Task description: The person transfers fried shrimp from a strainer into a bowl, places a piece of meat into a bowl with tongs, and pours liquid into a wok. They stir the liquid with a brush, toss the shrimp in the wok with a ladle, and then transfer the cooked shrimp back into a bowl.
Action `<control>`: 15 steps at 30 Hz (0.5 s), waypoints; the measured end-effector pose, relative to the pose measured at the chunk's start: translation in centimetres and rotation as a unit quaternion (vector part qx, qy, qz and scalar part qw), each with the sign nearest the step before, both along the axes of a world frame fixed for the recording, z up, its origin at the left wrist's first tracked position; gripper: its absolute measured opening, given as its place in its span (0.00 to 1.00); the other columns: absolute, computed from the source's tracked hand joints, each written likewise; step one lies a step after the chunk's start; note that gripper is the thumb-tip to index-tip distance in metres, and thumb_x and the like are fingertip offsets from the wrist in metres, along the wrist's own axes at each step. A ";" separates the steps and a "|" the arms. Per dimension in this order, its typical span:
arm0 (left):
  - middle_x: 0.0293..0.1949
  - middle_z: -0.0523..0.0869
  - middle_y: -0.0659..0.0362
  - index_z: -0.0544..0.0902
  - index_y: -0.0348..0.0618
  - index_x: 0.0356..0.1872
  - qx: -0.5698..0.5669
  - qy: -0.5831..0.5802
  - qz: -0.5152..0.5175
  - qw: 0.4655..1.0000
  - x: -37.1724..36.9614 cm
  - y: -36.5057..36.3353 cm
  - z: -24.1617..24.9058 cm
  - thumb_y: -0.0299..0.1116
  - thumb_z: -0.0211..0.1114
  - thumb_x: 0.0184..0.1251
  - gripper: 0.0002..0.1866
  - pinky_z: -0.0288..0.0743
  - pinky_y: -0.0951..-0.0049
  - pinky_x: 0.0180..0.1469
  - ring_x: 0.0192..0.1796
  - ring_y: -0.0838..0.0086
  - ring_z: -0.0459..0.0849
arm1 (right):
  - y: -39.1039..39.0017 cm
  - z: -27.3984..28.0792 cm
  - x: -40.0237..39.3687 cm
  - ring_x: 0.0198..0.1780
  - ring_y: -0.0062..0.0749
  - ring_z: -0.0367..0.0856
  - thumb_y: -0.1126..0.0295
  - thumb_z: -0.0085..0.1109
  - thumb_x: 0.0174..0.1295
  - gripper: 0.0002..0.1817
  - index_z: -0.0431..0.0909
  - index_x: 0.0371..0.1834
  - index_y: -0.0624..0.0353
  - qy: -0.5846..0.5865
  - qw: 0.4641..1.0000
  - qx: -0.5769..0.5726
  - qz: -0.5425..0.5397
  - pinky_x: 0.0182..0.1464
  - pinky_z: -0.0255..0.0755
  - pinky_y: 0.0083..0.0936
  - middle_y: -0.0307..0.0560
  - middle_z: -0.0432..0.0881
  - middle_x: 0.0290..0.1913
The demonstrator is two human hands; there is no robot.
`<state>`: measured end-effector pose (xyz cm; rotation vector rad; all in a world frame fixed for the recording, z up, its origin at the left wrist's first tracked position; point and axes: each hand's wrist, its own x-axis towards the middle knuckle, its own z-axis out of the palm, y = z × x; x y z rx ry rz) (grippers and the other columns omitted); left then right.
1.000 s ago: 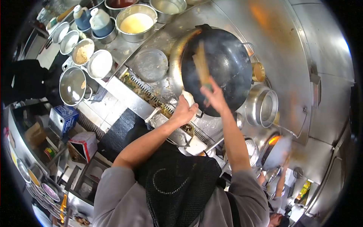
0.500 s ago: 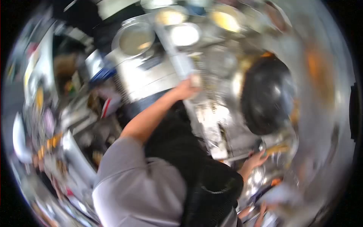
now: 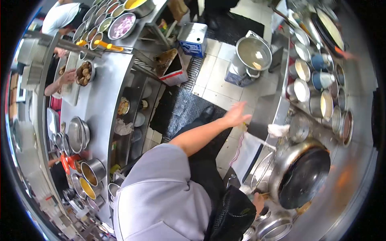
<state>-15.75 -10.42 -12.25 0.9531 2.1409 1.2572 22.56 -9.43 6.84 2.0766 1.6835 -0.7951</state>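
My left hand (image 3: 237, 114) is held out over the tiled floor, fingers spread, nothing in it. To its right, a bunched white cloth (image 3: 278, 130) lies by the burner near the large black wok (image 3: 304, 178), which sits on a metal ring at the stove. Low in the view, my right hand (image 3: 259, 203) is partly hidden by the black apron (image 3: 225, 217); its fingers look curled beside metal pans (image 3: 275, 227) and a thin handle. What it holds, if anything, I cannot make out. A white towel (image 3: 246, 154) with a red stripe hangs at the stove's front edge.
Several metal pots and blue cups (image 3: 323, 80) line the stove's far end. A large stockpot (image 3: 253, 53) stands on a tin on the floor. Behind me, a steel counter (image 3: 102, 76) holds bowls, knives and a dish of onions (image 3: 122, 26). Co-workers' hands (image 3: 66, 76) are there.
The view has swung, now showing more of the counter and floor. My left hand has come away from the white item it was closed on. My right hand's extended fingers are now curled.
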 end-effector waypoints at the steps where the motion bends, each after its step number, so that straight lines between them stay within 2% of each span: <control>1: 0.59 0.75 0.39 0.66 0.33 0.67 -0.024 0.013 0.033 0.999 -2.6 -3.4 0.3 0.47 0.69 0.61 0.39 0.66 0.54 0.66 0.62 0.46 0.73 | 0.3 0.4 -1.5 0.39 0.46 0.83 0.51 0.53 0.66 0.29 0.76 0.56 0.69 0.054 0.997 0.008 0.048 0.38 0.75 0.37 0.59 0.83 0.43; 2: 0.57 0.77 0.39 0.67 0.33 0.66 -0.046 0.024 0.066 0.996 -5.2 -7.1 0.8 0.46 0.69 0.61 0.37 0.67 0.54 0.65 0.61 0.47 0.74 | 0.5 0.6 -3.2 0.35 0.38 0.84 0.57 0.56 0.66 0.26 0.76 0.56 0.70 0.108 0.989 0.017 0.095 0.35 0.75 0.33 0.56 0.83 0.40; 4: 0.54 0.78 0.41 0.72 0.32 0.61 -0.067 0.076 0.183 0.978 -10.6 -13.7 1.5 0.40 0.69 0.60 0.32 0.70 0.53 0.60 0.56 0.49 0.77 | 0.5 -1.6 -8.8 0.33 0.27 0.82 0.62 0.59 0.66 0.25 0.73 0.61 0.67 0.208 0.978 -0.033 0.002 0.31 0.74 0.25 0.47 0.82 0.38; 5: 0.52 0.79 0.41 0.73 0.31 0.58 -0.064 0.077 0.235 0.967 -13.3 -16.6 4.8 0.35 0.70 0.58 0.29 0.70 0.55 0.59 0.53 0.50 0.77 | 0.8 -3.6 -11.5 0.33 0.26 0.82 0.63 0.59 0.67 0.25 0.73 0.63 0.65 0.261 0.961 -0.092 0.018 0.31 0.74 0.24 0.46 0.82 0.38; 6: 0.51 0.79 0.42 0.74 0.32 0.57 -0.065 0.193 0.278 0.939 -16.1 -20.0 4.7 0.33 0.69 0.57 0.27 0.69 0.56 0.58 0.52 0.51 0.77 | 1.0 -5.8 -14.6 0.32 0.24 0.81 0.64 0.59 0.67 0.25 0.72 0.64 0.64 0.311 0.937 -0.153 0.034 0.30 0.75 0.22 0.45 0.82 0.38; 8: 0.50 0.80 0.45 0.75 0.35 0.55 -0.063 0.233 0.359 0.902 -21.0 -25.3 9.1 0.29 0.67 0.57 0.24 0.67 0.56 0.59 0.53 0.51 0.76 | 0.4 -8.7 -23.5 0.33 0.25 0.82 0.66 0.58 0.67 0.23 0.73 0.63 0.65 0.332 0.907 -0.236 0.108 0.32 0.77 0.23 0.45 0.82 0.40; 9: 0.49 0.80 0.45 0.75 0.35 0.55 -0.089 0.274 0.387 0.876 -23.2 -27.9 10.1 0.29 0.68 0.56 0.24 0.68 0.56 0.59 0.53 0.50 0.76 | 0.0 -10.9 -27.7 0.34 0.27 0.83 0.66 0.59 0.67 0.23 0.73 0.63 0.65 0.345 0.894 -0.267 0.104 0.33 0.78 0.24 0.45 0.82 0.41; 12: 0.50 0.79 0.47 0.74 0.38 0.53 -0.142 0.324 0.411 0.840 -28.3 -34.1 10.8 0.26 0.68 0.57 0.22 0.69 0.58 0.59 0.53 0.53 0.76 | -1.3 -16.8 -42.2 0.38 0.32 0.85 0.65 0.60 0.67 0.23 0.73 0.63 0.64 0.382 0.847 -0.356 0.096 0.36 0.81 0.27 0.46 0.83 0.43; 14: 0.53 0.76 0.46 0.72 0.40 0.56 -0.180 0.354 0.360 0.844 -30.4 -36.8 10.2 0.29 0.70 0.56 0.26 0.67 0.55 0.61 0.57 0.52 0.75 | -1.3 -22.2 -52.0 0.43 0.35 0.86 0.65 0.60 0.68 0.24 0.72 0.66 0.58 0.382 0.831 -0.386 0.122 0.42 0.83 0.30 0.47 0.83 0.47; 15: 0.53 0.76 0.46 0.72 0.40 0.56 -0.182 0.357 0.366 0.840 -32.3 -37.0 9.4 0.29 0.70 0.56 0.26 0.67 0.55 0.61 0.57 0.52 0.75 | -1.4 -23.3 -54.5 0.43 0.35 0.86 0.65 0.60 0.68 0.24 0.72 0.66 0.58 0.383 0.828 -0.390 0.128 0.42 0.83 0.30 0.47 0.83 0.47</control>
